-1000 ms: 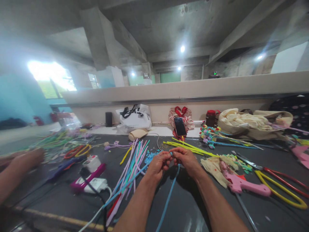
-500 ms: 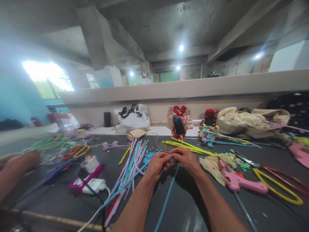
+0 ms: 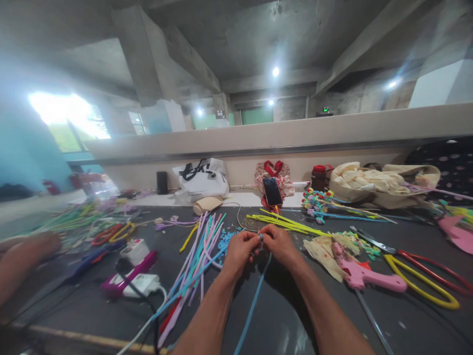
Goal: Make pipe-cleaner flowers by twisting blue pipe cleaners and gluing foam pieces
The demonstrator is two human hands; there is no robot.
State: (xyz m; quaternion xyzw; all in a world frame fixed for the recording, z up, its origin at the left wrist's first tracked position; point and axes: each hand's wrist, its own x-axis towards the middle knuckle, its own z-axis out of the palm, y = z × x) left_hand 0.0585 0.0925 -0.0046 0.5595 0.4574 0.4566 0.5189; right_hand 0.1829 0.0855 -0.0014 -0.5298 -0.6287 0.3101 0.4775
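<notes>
Above the dark tabletop my left hand (image 3: 241,250) and my right hand (image 3: 278,242) meet, fingertips nearly touching. Both pinch a small curled blue end of a pipe cleaner between thumbs and forefingers. Its long light-blue pipe cleaner (image 3: 254,305) runs from beneath my right hand down to the picture's bottom edge. To the left of my left hand lie cut blue bits (image 3: 226,240) and a bundle of lilac, pink, blue and mint pipe cleaners (image 3: 203,246). Yellow pipe cleaners (image 3: 288,224) lie just beyond my fingers.
On the right are a pink glue gun (image 3: 373,278) and scissors (image 3: 424,271) with red and yellow handles. A purple power strip (image 3: 114,281) with plugs sits left. Another person's hand (image 3: 33,254) is at far left. A phone (image 3: 272,191) leans at the back.
The view has shifted very slightly, so everything sits a little further left. Both hands keep the same pinch on the blue pipe cleaner, with only small finger movement.
</notes>
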